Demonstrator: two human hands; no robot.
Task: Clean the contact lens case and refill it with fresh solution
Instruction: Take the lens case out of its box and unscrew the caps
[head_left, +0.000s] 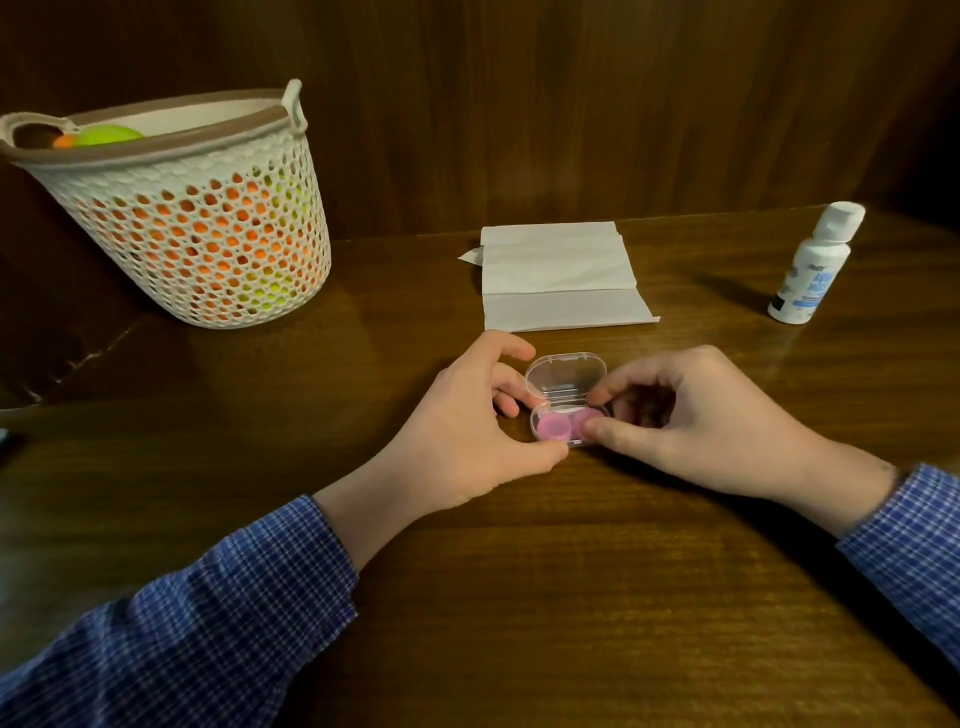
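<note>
While each hand (470, 447) (691, 436) pinches it, the open clear box (566, 400) holds two pink caps (553, 428).

This looks like a room in a home. The shiny dark brown wooden table (519, 597) has a wavy grain, and it sits right against a dark brown wooden wall (571, 104) made of tall boards. A white plastic basket with many small holes and a brown rim (208, 244) stands on the table at the left, with orange and green round things inside. A folded white paper tissue (561, 280) lies flat near the wall. A small white plastic bottle with a white cap and blue letters (813, 265) stands at the right. The light is warm and dim.
</note>
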